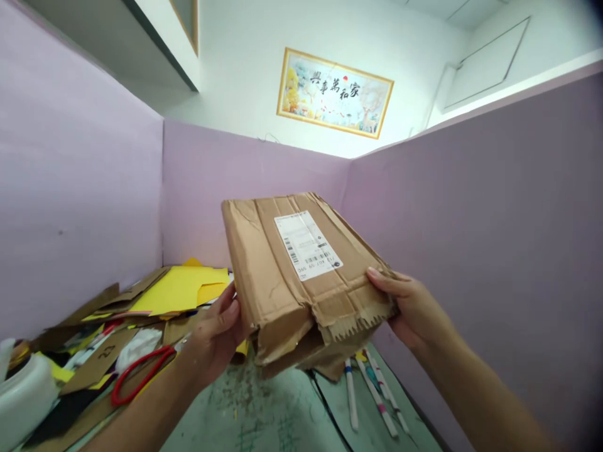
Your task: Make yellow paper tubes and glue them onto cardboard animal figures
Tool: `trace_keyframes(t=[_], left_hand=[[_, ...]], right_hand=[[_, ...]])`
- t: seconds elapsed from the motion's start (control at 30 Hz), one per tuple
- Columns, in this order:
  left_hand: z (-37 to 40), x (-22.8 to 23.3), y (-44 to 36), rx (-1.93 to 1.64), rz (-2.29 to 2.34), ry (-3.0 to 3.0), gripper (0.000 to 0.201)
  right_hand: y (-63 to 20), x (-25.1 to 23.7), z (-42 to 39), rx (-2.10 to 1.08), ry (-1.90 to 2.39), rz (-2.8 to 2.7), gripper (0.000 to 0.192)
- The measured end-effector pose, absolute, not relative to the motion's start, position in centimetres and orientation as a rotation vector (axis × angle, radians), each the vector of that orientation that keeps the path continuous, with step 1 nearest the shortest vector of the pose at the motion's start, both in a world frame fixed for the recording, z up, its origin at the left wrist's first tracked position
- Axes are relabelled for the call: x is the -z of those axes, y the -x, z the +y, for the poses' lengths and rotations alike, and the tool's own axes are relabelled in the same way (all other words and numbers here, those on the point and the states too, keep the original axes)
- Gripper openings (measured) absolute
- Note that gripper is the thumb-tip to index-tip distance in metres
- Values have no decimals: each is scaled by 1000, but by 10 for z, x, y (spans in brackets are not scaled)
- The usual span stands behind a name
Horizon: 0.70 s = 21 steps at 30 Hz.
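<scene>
Cardboard box [285, 292], one, raised and tilted above green tabletop [226, 417], near end open with jagged edge; one white shipping label [308, 245] on upper face; two hands on box: left hand [219, 336] partly curled, gripping near left corner; right hand [405, 307] pinching right edge, thumb on top, fingers behind; at right, at least three white pens [351, 395], one black cable [328, 408]; at left, one pair red-handled scissors [117, 390], one cardboard piece [101, 358] marked 23, yellow sheets [176, 289], count unclear; one framed picture [335, 94] on wall [230, 69].
</scene>
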<state>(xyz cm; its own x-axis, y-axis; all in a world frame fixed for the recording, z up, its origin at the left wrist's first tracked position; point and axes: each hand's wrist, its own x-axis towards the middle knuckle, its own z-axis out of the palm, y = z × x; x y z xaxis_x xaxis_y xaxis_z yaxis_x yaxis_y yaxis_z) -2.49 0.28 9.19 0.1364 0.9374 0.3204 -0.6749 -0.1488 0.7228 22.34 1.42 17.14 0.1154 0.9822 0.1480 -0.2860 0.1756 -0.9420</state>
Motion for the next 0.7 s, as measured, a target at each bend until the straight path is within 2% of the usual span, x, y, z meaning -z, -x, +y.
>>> trace_keyframes(t=[0.23, 0.4, 0.5, 0.63, 0.7], left_hand=[[10, -102, -3, -1572, 548, -861, 74], [5, -99, -11, -1555, 477, -1127, 89], [2, -96, -17, -1580, 644, -1301, 84], [4, -96, -14, -1789, 1081, -1517, 75], [5, -96, -7, -1834, 1353, -1610, 74]], right_hand=[[-239, -162, 8, -1100, 897, -700, 17], [-241, -153, 13, -1080, 862, -605, 19], [-233, -139, 10, -1003, 874, -640, 24], [-222, -108, -3, -728, 941, -862, 22], [-224, -92, -11, -652, 962, -944, 27]])
